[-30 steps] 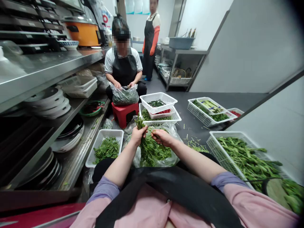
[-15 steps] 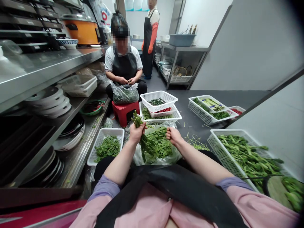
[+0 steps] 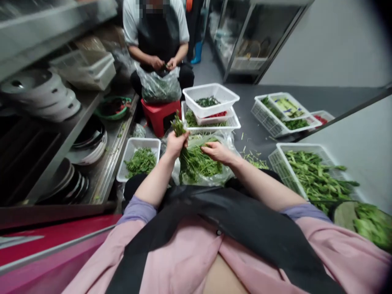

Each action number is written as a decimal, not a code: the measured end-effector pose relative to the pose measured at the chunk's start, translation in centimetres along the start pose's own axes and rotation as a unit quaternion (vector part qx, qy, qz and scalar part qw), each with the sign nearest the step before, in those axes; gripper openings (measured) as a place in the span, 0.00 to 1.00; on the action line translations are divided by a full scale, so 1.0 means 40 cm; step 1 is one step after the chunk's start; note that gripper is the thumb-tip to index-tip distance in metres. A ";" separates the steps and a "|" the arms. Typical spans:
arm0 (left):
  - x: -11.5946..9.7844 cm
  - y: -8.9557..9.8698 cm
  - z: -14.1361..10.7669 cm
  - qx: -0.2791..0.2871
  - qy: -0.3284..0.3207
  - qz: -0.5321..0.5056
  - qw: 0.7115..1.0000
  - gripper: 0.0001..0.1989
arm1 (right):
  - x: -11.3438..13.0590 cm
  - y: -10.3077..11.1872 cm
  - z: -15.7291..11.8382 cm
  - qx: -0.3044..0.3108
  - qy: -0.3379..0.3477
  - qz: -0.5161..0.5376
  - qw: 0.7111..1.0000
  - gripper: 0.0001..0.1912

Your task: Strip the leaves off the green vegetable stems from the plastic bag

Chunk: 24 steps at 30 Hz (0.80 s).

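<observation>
- Left-hand fingers: wrapped round the stem end of a bunch of greens (image 3: 191, 163), left hand (image 3: 175, 145) clenched.
- Right hand (image 3: 219, 153): thumb and fingertips close together over the loose greens, near the bunch; blur, cannot tell if a stem is pinched.
- Bunch sits near centre, stems pointing up and far, leaves drooping toward the wearer, over an open plastic bag (image 3: 226, 175) of more greens.
- Handling, my guess: light, limp at the leaves, firmer at the stems; easily bruised, maybe damp and slippery. Best hold: round the stems, loosely; single stems by fingertips.
- Near left: white basket (image 3: 134, 145) of leafy greens. Near right: bigger basket (image 3: 283, 167) of thick-stemmed greens.
- Far: co-worker's hands above a bag on a red stool (image 3: 159, 117).
</observation>
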<state>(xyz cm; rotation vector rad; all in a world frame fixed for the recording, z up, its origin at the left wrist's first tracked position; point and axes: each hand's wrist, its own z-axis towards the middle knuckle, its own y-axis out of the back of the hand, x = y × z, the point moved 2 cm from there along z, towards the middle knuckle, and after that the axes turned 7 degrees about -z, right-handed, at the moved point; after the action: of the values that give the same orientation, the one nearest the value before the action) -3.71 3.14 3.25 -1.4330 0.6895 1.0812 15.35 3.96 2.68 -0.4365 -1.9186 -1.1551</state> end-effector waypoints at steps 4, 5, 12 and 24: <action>-0.070 0.089 0.054 -0.094 -0.028 -0.047 0.994 0.18 | -0.110 -0.069 0.014 0.013 -0.030 -0.340 0.940 0.12; -0.085 0.109 0.063 -0.112 -0.022 -0.063 0.991 0.17 | -0.144 -0.095 0.007 0.052 -0.055 -0.385 0.920 0.13; -0.124 0.161 0.071 -0.137 0.015 -0.174 0.975 0.17 | -0.284 -0.189 -0.036 0.165 -0.102 -0.441 0.876 0.12; -0.081 0.059 0.026 0.004 0.052 -0.183 0.982 0.16 | 0.023 0.057 0.015 -0.228 0.032 -0.275 0.933 0.17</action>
<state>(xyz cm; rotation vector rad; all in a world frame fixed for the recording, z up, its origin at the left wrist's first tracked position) -7.34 3.20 5.23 -1.5440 0.4758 0.7203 16.01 5.55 4.55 -0.0895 -1.7527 -1.9747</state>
